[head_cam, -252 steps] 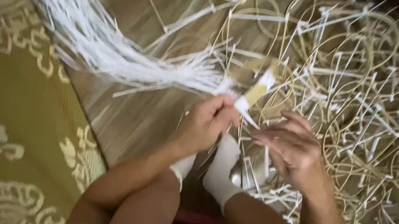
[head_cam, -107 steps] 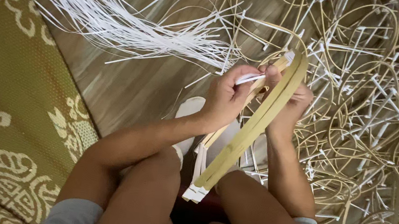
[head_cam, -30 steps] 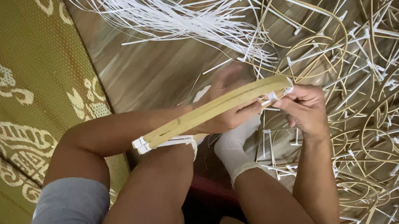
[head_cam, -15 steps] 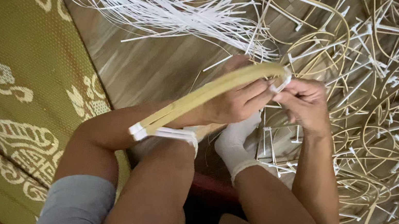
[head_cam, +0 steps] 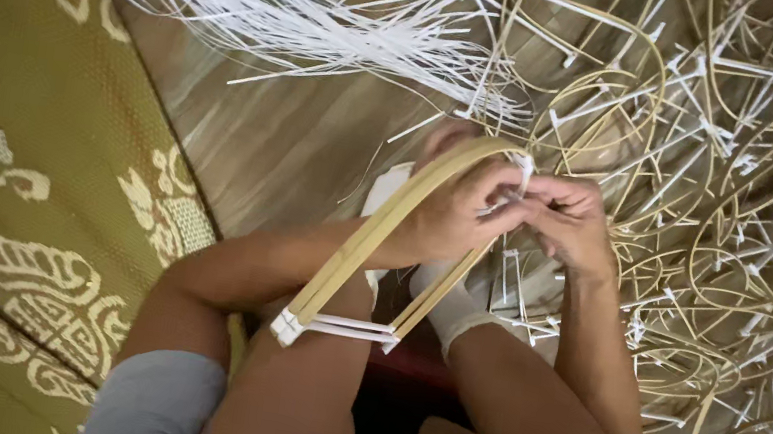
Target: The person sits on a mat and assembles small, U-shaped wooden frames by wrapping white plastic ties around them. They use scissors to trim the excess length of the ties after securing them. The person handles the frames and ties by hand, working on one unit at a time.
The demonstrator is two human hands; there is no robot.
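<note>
Bamboo hoop (head_cam: pixel 374 235) upright, long axis diagonal

A: What's worn?
B: Grey short sleeves (head_cam: pixel 155 396) on both arms, forearms bare. Left hand (head_cam: pixel 446 220) and right hand (head_cam: pixel 567 222) ungloved.
A: Feet?
B: White socks (head_cam: pixel 450 307), I think; partly hidden.

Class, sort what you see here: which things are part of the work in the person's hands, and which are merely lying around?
In hand:
bent bamboo strip, held by the left hand
white tie at its top, pinched by the right hand
white crosspieces joining its lower ends

Lying about:
loose white strips
pile of finished hoops
patterned green mat
wooden floor
</note>
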